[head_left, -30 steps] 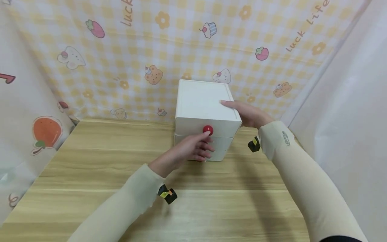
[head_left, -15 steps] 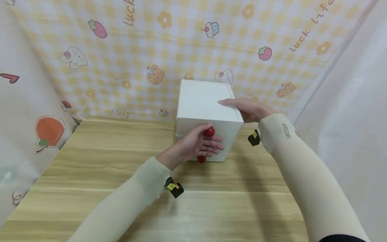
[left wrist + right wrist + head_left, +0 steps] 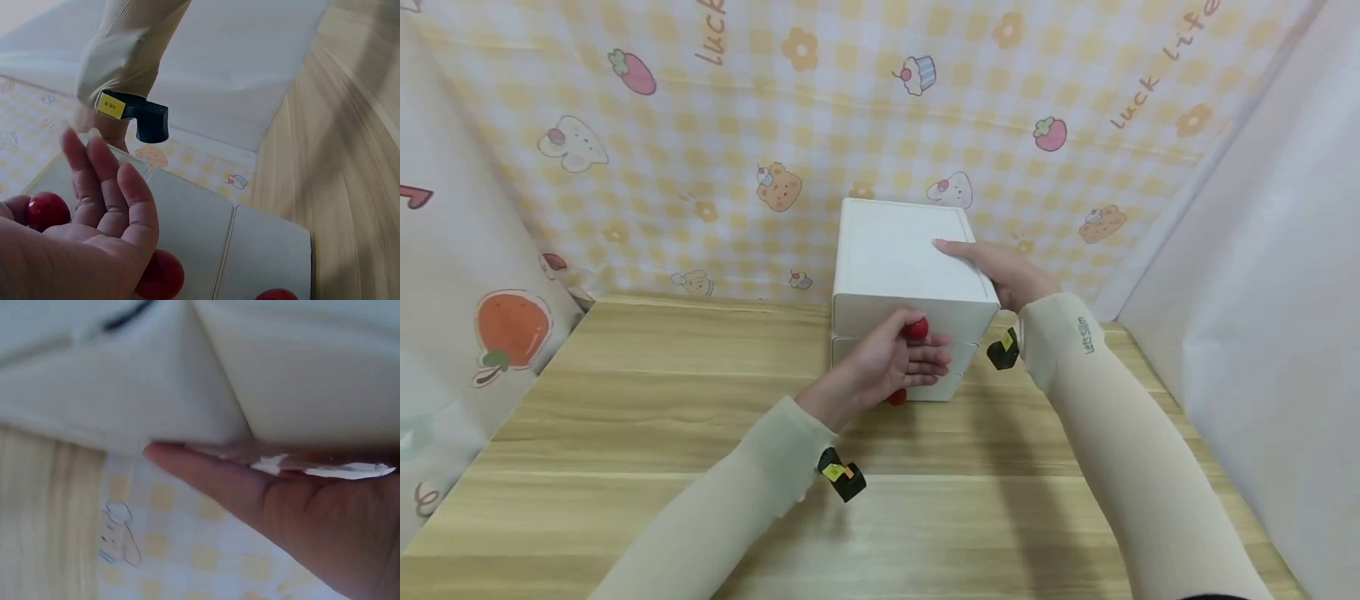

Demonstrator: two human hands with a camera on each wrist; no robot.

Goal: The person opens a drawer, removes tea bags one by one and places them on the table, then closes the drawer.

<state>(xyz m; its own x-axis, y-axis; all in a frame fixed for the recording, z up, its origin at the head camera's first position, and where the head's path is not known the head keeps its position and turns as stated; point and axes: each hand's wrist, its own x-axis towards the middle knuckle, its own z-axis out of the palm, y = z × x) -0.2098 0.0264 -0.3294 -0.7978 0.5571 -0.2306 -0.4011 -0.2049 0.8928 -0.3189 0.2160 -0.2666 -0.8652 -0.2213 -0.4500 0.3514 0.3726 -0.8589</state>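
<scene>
A white mini drawer cabinet [image 3: 906, 250] stands on the table against the back cloth, with three stacked drawer fronts and a round red knob on each. At the top red knob [image 3: 916, 328], my left hand [image 3: 883, 362] pinches with thumb and index finger, while its other fingers extend loosely in front of the drawers. In the left wrist view the middle red knob [image 3: 161, 275] and the bottom red knob [image 3: 277, 294] show beside the palm. My right hand [image 3: 1003, 271] rests on the cabinet's right edge, thumb on top and fingers straight along the side, partly hidden.
The wood-grain table [image 3: 700, 400] stretches out in front of and beside the cabinet. Behind it hangs a yellow checked cloth [image 3: 715, 142] with cartoon prints, and pale cloth walls [image 3: 1262, 292] close in on both sides.
My left hand has moved slightly right and its thumb and index finger have come round the top knob. My right thumb has slid a little inward on the cabinet top. The drawers look unmoved.
</scene>
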